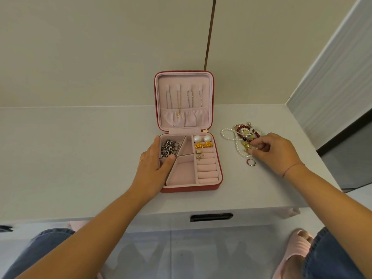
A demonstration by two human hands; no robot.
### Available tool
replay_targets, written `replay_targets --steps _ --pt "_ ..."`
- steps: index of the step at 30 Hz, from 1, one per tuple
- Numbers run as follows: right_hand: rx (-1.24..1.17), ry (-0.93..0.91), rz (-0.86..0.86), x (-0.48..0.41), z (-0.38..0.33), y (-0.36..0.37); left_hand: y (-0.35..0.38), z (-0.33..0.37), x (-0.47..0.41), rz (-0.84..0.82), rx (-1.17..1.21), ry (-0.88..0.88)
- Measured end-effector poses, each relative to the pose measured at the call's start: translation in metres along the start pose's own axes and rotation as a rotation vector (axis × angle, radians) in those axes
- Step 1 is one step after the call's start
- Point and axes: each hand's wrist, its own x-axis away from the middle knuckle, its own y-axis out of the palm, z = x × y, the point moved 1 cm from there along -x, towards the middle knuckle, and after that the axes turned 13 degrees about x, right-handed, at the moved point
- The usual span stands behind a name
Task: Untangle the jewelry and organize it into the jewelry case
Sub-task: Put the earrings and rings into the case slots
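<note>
While the left hand [154, 164] lies flat on the open case [220, 175], fingers [158, 144] straight, the right hand [275, 152] pinches the tangle [239, 135] beside it.

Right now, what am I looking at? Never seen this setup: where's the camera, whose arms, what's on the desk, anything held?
No robot: one camera worn on a person's head, looking down at their two bare hands. On the white table stands an open red jewelry case, thin necklaces hung in its lid. Its tray holds a silver chain, two pearl earrings and gold pieces. The left hand rests flat on the case's left edge. The right hand pinches at a tangled pile of beads and pearls right of the case; a loose ring lies nearer the person.
</note>
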Motion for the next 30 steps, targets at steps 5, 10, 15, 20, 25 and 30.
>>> replay_targets --steps 5,10,15,20,25,30 --pt "-0.014 -0.008 -0.004 -0.003 -0.007 -0.002 0.002 0.001 -0.001 0.002 -0.003 0.002" --pt "0.019 -0.014 0.001 -0.007 -0.007 0.004 0.002 0.004 0.001 0.005 -0.001 -0.001" --pt "0.007 -0.001 0.019 -0.010 -0.012 0.007 0.001 0.005 0.001 0.006 0.002 0.000" --pt "0.070 -0.019 0.032 -0.011 -0.019 0.008 0.000 0.004 0.001 -0.008 0.013 -0.003" --pt "0.184 -0.012 0.041 -0.011 -0.026 0.009 0.001 0.005 0.001 -0.003 0.000 -0.030" --pt "0.139 0.091 0.027 -0.013 -0.030 0.009 0.001 0.002 -0.001 -0.003 -0.010 -0.021"
